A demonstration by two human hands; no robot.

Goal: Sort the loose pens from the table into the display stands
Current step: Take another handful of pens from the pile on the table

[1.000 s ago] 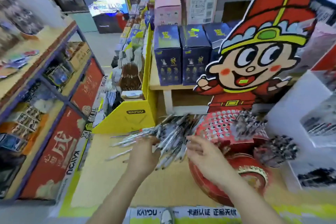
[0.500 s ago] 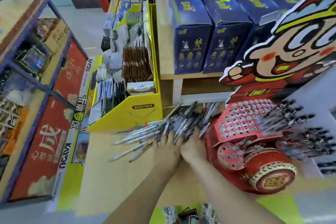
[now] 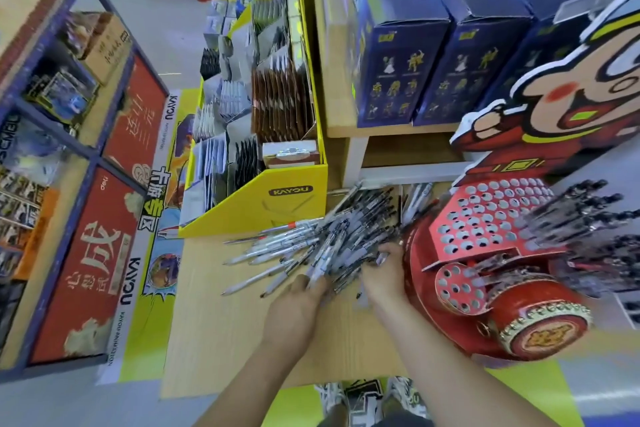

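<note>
Loose pens (image 3: 322, 246) heaped on table, red display stand (image 3: 485, 218) beside

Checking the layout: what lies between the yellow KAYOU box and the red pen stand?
The pile of loose pens, on the wooden table, in the head view.

Bright, even shop light with faint shadows; wide-angle bending at the edges, and motion blur, perhaps strongest rightward.

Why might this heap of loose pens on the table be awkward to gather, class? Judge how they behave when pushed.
The pens are slim round barrels lying crisscrossed, so a push would probably roll and scatter them over the smooth table. They look stiff and light, so a bunch likely lifts easily, though glossy barrels may slip loose.
</note>
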